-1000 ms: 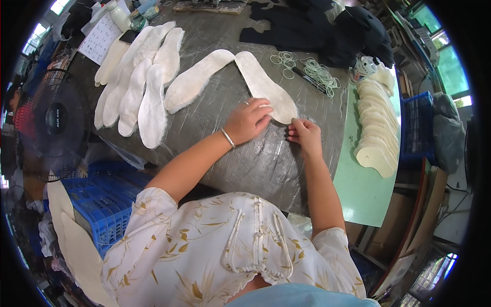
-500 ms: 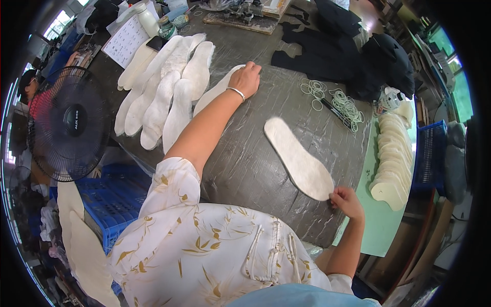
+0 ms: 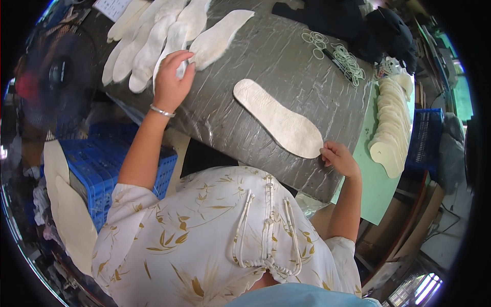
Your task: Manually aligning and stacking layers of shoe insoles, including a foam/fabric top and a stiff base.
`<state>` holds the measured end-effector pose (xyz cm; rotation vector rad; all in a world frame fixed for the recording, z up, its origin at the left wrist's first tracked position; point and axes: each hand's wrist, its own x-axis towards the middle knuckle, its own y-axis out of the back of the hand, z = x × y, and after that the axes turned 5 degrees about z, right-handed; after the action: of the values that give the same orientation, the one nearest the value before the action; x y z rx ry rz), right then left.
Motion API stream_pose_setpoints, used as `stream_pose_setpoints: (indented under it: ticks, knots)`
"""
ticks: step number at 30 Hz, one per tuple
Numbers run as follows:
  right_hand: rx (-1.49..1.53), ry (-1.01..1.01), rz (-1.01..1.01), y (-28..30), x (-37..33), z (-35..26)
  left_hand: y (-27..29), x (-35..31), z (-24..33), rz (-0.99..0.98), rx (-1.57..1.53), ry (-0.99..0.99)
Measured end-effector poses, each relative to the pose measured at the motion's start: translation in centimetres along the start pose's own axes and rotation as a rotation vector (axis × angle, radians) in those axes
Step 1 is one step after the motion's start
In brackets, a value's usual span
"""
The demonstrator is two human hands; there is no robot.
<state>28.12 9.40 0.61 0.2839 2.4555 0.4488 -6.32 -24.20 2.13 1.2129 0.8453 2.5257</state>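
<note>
A cream, shoe-shaped insole (image 3: 279, 117) lies slantwise on the plastic-covered table. My right hand (image 3: 340, 158) pinches its broad near end between thumb and fingers. Toward the far left, my left hand (image 3: 174, 77) is open, thumb apart from the fingers, with nothing seen in it. Its fingertips are over the lower part of a fleecy white insole (image 3: 177, 38); whether they touch it cannot be made out. Just right of those fingers lies a separate fleecy insole (image 3: 217, 41). Several more overlap in a row (image 3: 148, 53) to the left.
Rubber bands (image 3: 348, 64) and a dark pen (image 3: 340, 69) lie at the table's right. Overlapping cream insoles (image 3: 391, 123) rest on a green board (image 3: 360, 189). Black fabric (image 3: 332, 18) lies at the back. A blue crate (image 3: 92, 174) and a fan (image 3: 59, 77) stand left.
My left hand has come back toward me and left, off the far end of the separate insole, and opened. The insole in my right hand has turned slightly, its far end shifting left. The view tilted down.
</note>
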Motion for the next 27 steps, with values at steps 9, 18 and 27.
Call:
stream_pose_setpoints:
  ticks: [9,18,27]
  knots:
    - [-0.037,-0.051,-0.028,2.6,-2.0,3.0,12.5,-14.1,2.9,0.182,0.190,0.275]
    - [-0.227,-0.119,-0.112,3.3,-1.0,1.7,28.6,-20.9,4.0,0.349,0.748,0.351]
    - [-0.294,0.058,0.312,8.2,-3.6,0.1,43.0,-31.2,4.4,0.007,0.838,0.914]
